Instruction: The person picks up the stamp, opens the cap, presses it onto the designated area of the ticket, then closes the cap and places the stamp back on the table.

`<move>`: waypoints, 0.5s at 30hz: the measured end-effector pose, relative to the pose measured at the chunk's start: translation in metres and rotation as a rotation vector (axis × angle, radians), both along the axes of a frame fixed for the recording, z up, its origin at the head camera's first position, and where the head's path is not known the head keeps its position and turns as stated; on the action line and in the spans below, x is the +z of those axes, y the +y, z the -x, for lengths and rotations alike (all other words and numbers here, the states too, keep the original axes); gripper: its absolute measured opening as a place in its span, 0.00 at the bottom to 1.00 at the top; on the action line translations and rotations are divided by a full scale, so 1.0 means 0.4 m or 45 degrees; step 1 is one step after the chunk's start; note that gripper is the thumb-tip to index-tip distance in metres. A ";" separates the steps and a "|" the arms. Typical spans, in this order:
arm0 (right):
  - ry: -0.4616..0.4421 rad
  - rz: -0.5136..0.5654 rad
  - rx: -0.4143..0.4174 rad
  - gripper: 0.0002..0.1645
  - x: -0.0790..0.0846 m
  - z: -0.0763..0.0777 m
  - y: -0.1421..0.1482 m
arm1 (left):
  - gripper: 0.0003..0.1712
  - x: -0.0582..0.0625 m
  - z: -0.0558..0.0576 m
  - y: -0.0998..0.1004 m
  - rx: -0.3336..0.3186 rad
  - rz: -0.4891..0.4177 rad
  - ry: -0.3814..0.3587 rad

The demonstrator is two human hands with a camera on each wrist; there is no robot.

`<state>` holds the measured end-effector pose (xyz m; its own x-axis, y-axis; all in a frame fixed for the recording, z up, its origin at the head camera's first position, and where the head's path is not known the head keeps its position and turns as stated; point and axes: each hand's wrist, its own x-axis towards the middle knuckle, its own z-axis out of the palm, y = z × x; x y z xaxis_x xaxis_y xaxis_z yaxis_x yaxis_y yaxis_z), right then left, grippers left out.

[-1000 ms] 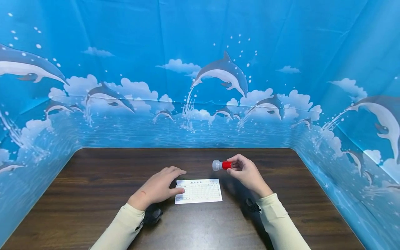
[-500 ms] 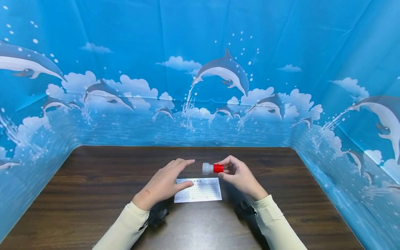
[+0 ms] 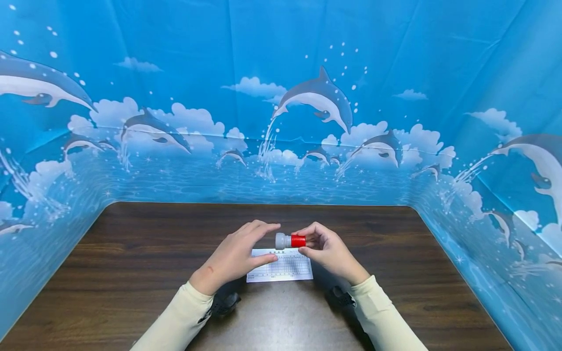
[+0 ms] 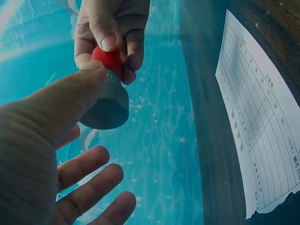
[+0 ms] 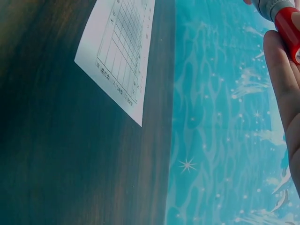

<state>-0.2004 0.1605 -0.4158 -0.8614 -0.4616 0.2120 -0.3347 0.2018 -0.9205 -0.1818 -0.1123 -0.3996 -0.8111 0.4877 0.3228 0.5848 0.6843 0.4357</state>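
My right hand (image 3: 332, 254) pinches the red end of a small stamp (image 3: 298, 241) between thumb and fingers. Its wider grey translucent cap (image 4: 108, 108) points left, toward my left hand (image 3: 232, 257). That left hand hovers with its thumb and fingers spread on either side of the cap. The left thumb (image 4: 70, 101) overlaps the stamp's neck in the left wrist view, while the other fingers stay apart below. Under both hands lies a white printed form (image 3: 283, 270) with a ruled grid, its upper edge partly covered by the stamp in the head view.
The dark wooden table (image 3: 153, 273) extends around the form on all sides. A blue curtain (image 3: 197, 180) printed with dolphins closes off the back and both sides. One short edge of the form (image 4: 262, 136) looks torn.
The right hand has carried the stamp left and slightly down, over the form's upper edge. The left hand has moved right and lifted off the form's left side, its thumb and fingers spread wider.
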 end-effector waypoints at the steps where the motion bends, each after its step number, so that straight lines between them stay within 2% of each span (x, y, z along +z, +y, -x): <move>1: -0.005 0.006 0.004 0.19 -0.001 -0.001 -0.001 | 0.42 0.000 0.000 0.001 -0.006 0.002 0.009; 10: -0.027 0.085 0.059 0.20 0.000 -0.007 -0.015 | 0.37 -0.008 0.002 0.006 -0.034 0.005 0.083; 15: -0.029 0.091 0.069 0.20 0.002 -0.010 -0.019 | 0.36 -0.010 0.003 0.010 -0.029 0.006 0.086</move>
<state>-0.1964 0.1528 -0.4148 -0.8407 -0.4920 0.2264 -0.3218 0.1176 -0.9395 -0.1829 -0.1084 -0.4034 -0.7760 0.5075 0.3744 0.6285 0.6720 0.3917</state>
